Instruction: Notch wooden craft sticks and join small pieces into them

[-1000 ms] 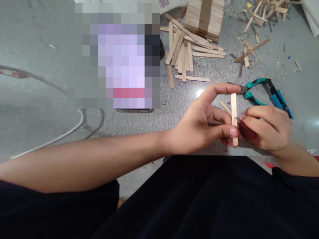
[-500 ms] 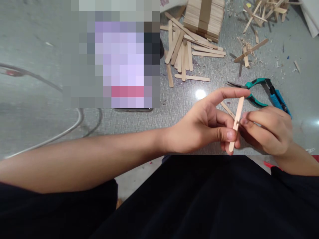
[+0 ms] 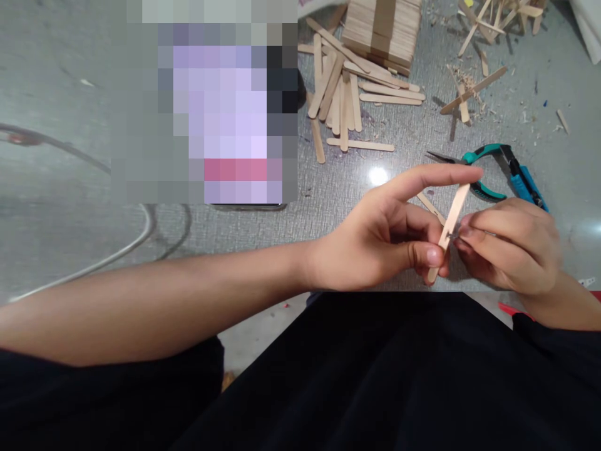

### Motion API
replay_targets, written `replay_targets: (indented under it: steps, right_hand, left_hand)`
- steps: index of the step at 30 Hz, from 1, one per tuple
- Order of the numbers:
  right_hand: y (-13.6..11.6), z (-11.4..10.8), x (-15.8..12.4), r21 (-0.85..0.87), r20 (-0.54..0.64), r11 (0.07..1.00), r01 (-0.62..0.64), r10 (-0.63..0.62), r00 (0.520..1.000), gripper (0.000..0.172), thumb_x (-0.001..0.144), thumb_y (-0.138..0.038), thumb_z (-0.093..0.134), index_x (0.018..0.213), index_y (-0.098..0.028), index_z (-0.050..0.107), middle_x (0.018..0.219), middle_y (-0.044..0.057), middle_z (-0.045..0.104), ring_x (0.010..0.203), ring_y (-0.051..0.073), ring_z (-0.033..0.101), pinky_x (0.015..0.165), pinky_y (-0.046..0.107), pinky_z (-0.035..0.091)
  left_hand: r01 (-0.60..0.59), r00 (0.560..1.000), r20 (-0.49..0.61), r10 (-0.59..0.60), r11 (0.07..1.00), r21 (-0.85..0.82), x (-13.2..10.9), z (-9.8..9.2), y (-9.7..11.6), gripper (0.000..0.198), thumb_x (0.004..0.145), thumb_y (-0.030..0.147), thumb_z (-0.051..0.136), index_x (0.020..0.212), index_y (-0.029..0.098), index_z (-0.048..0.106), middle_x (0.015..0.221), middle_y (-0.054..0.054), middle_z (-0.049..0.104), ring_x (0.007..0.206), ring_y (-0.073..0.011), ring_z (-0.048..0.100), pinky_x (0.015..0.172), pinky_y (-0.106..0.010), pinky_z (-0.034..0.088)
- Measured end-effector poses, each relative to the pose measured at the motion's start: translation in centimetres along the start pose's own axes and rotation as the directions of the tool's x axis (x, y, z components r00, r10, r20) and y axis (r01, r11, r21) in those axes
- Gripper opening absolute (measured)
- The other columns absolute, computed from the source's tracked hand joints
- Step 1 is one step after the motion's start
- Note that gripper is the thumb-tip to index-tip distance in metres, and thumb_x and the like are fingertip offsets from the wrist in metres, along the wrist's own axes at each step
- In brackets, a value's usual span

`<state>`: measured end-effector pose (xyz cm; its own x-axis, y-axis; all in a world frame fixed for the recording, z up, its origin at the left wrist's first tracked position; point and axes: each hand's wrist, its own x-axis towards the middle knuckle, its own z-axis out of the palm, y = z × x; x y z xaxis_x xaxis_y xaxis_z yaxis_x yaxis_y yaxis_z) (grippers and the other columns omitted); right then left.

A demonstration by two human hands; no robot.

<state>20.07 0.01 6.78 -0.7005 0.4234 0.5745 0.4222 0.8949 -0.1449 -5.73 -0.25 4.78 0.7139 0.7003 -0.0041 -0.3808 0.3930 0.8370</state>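
My left hand (image 3: 399, 232) grips a wooden craft stick (image 3: 455, 210), its thumb on the lower part and its index finger stretched along the top end. The stick leans, top to the right. At the stick's right edge, my right hand (image 3: 514, 244) pinches a small, thin dark metal piece (image 3: 453, 235) whose tip meets the stick; its kind is too small to make out. Behind the left fingers lies another craft stick (image 3: 429, 205) with a small slot in it. Just beyond the hands rest pliers (image 3: 483, 153) with teal handles and a blue cutter knife (image 3: 528, 188).
Loose craft sticks (image 3: 345, 106) lie scattered near a banded bundle of sticks (image 3: 380, 34) at the back. Crossed sticks (image 3: 464, 97) sit among wood shavings to the right, with more crossed sticks (image 3: 493, 22) behind. A white cable (image 3: 94, 266) curves across the left.
The craft stick has turned and tilted further to the right at its top. My right hand has shifted slightly right, showing more of the dark metal piece.
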Motion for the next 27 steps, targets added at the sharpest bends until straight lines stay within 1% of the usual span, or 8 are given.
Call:
replay_targets:
  steps: [8, 12, 15, 17, 19, 23, 25, 27]
  right_hand:
    - [-0.3, 0.7, 0.8, 0.016, -0.039, 1.000, 0.024, -0.023, 0.999, 0.008, 0.094, -0.020, 0.078, 0.096, -0.026, 0.074, 0.092, 0.001, 0.080, 0.073, 0.015, 0.071, 0.060, 0.033, 0.055]
    - [-0.3, 0.5, 1.0, -0.041, -0.001, 0.996, -0.076, 0.076, 0.997, 0.009, 0.094, -0.020, 0.075, 0.095, -0.026, 0.069, 0.085, 0.001, 0.078, 0.069, 0.016, 0.068, 0.057, 0.035, 0.050]
    - [-0.1, 0.5, 1.0, -0.017, 0.144, 0.972, -0.234, 0.234, 0.961, 0.010, 0.098, -0.024, 0.068, 0.090, -0.025, 0.063, 0.079, 0.000, 0.071, 0.065, 0.015, 0.060, 0.058, 0.035, 0.046]
    - [0.2, 0.8, 0.9, -0.009, 0.303, 0.943, -0.333, 0.320, 0.898, 0.017, 0.103, -0.031, 0.064, 0.087, -0.024, 0.062, 0.077, -0.001, 0.066, 0.065, 0.014, 0.058, 0.060, 0.033, 0.044]
    - [0.8, 1.1, 0.7, -0.030, 0.383, 0.927, -0.374, 0.356, 0.853, 0.025, 0.105, -0.042, 0.063, 0.089, -0.023, 0.063, 0.078, 0.000, 0.064, 0.069, 0.016, 0.060, 0.063, 0.033, 0.044]
    - [2.9, 1.3, 0.0, -0.160, 0.227, 0.913, -0.375, 0.404, 0.886, 0.037, 0.100, -0.056, 0.070, 0.119, -0.025, 0.068, 0.109, 0.013, 0.073, 0.102, 0.030, 0.068, 0.090, 0.047, 0.055]
    - [3.9, 1.2, -0.5, -0.260, 0.210, 0.880, -0.398, 0.454, 0.866, 0.060, 0.095, -0.061, 0.075, 0.140, -0.024, 0.061, 0.133, 0.021, 0.070, 0.121, 0.040, 0.064, 0.103, 0.057, 0.053]
    - [4.6, 1.2, -0.9, -0.311, 0.284, 0.856, -0.414, 0.499, 0.819, 0.075, 0.093, -0.063, 0.075, 0.153, -0.024, 0.053, 0.147, 0.023, 0.064, 0.135, 0.046, 0.058, 0.110, 0.065, 0.049]
  left_hand:
    - [-0.174, 0.985, 0.010, 0.174, 0.974, 0.147, -0.4, -0.3, -1.0, 0.073, 0.096, 0.004, 0.073, 0.159, 0.037, 0.054, 0.089, 0.004, 0.078, 0.080, -0.0146, 0.079, 0.080, -0.028, 0.070]
    - [-0.269, 0.950, -0.071, 0.303, 0.913, 0.306, -0.3, -0.3, -1.3, 0.076, 0.092, 0.006, 0.078, 0.154, 0.045, 0.060, 0.115, 0.001, 0.079, 0.079, -0.0146, 0.080, 0.076, -0.029, 0.068]
    - [-0.358, 0.908, -0.055, 0.416, 0.837, 0.414, -0.2, -0.4, -1.4, 0.081, 0.092, 0.004, 0.074, 0.158, 0.048, 0.056, 0.121, 0.001, 0.074, 0.079, -0.0134, 0.076, 0.076, -0.030, 0.067]
    - [-0.381, 0.891, -0.049, 0.452, 0.801, 0.462, 0.1, -0.4, -1.6, 0.087, 0.094, 0.001, 0.068, 0.163, 0.050, 0.048, 0.109, 0.002, 0.070, 0.081, -0.0129, 0.072, 0.078, -0.029, 0.065]
    - [-0.379, 0.881, -0.060, 0.469, 0.776, 0.504, 0.4, -0.5, -1.7, 0.087, 0.096, 0.002, 0.065, 0.167, 0.047, 0.042, 0.096, 0.003, 0.064, 0.081, -0.0127, 0.067, 0.080, -0.028, 0.062]
    - [-0.407, 0.858, -0.056, 0.511, 0.740, 0.535, 0.9, -0.9, -2.3, 0.079, 0.100, 0.010, 0.059, 0.170, 0.036, 0.035, 0.089, 0.003, 0.061, 0.081, -0.0141, 0.062, 0.082, -0.030, 0.059]
    - [-0.360, 0.869, -0.108, 0.483, 0.768, 0.530, 1.0, -1.2, -2.4, 0.064, 0.101, 0.015, 0.059, 0.162, 0.028, 0.046, 0.088, 0.002, 0.063, 0.081, -0.0152, 0.062, 0.081, -0.031, 0.057]
    - [-0.319, 0.868, -0.172, 0.466, 0.788, 0.527, 1.0, -1.3, -2.4, 0.047, 0.103, 0.019, 0.061, 0.150, 0.023, 0.058, 0.088, 0.001, 0.064, 0.082, -0.0151, 0.062, 0.079, -0.030, 0.055]
